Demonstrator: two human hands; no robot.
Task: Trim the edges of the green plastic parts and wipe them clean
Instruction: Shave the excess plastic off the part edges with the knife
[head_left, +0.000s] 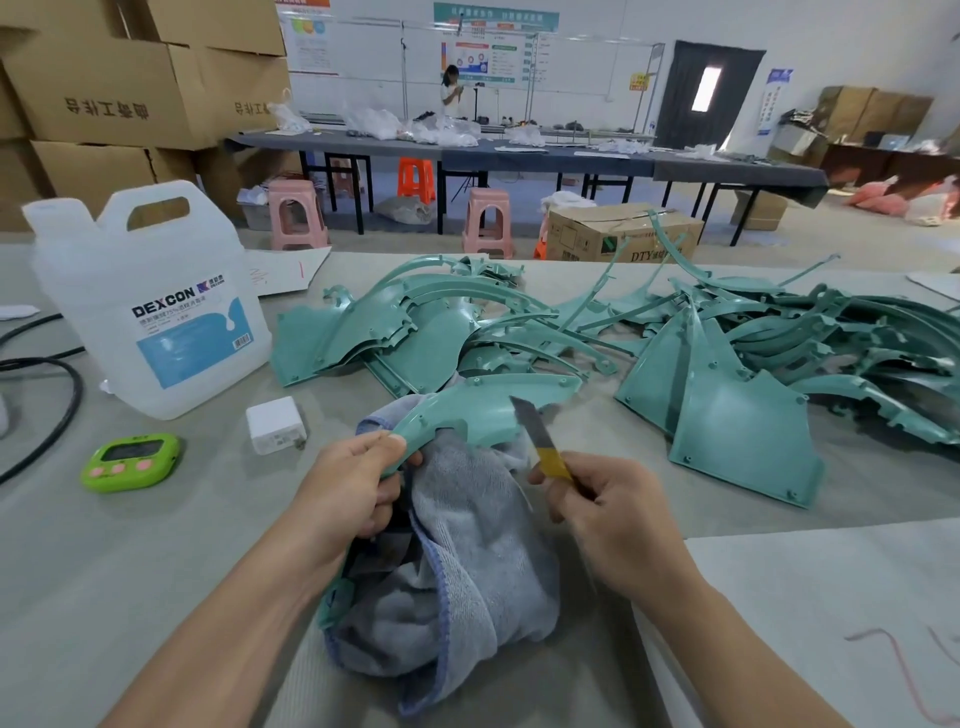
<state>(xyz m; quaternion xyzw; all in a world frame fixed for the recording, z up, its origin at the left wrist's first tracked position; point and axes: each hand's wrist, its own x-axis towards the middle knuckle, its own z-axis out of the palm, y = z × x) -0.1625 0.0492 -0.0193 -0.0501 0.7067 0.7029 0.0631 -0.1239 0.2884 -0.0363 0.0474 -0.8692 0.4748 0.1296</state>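
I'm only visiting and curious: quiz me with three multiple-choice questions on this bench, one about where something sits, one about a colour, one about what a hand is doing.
1. Where does the white jug stand relative to the green timer?
A) behind it, farther from the person
B) in front of it, nearer the person
C) on top of it

2. What colour is the handle of the knife in the right hand?
A) red
B) yellow
C) black

3. What is the left hand doing?
A) hanging open, holding nothing
B) gripping a green part
C) lifting the jug

Answers:
1 A, the jug stands beyond the timer.
2 B, yellow shows just above the fingers.
3 B, its fingers curl round the part's end, above the grey towel.
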